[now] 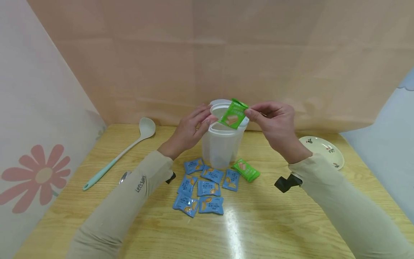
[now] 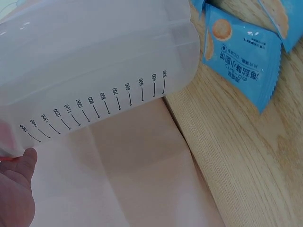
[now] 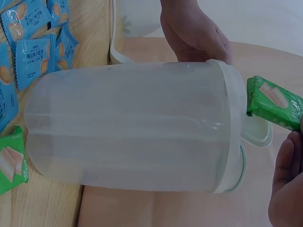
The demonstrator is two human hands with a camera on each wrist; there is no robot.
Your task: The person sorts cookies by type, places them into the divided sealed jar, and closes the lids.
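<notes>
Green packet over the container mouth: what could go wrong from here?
1. The right hand pinches the green packet only by one end, tilted at the flip lid; it may catch on the rim and fall outside.
2. The left hand steadies the translucent container only near its top, so a push might tip it.
3. A tipping container could scatter the blue packets at its base.

A scale in black numerals is printed on the jug [image 2: 94, 56], read from 300 up to 1500 in steps of 100. "Letsslim" is printed on the left sleeve [image 1: 141, 182]. Chinese characters stand on a blue packet [image 2: 244, 56], too small to be read.
</notes>
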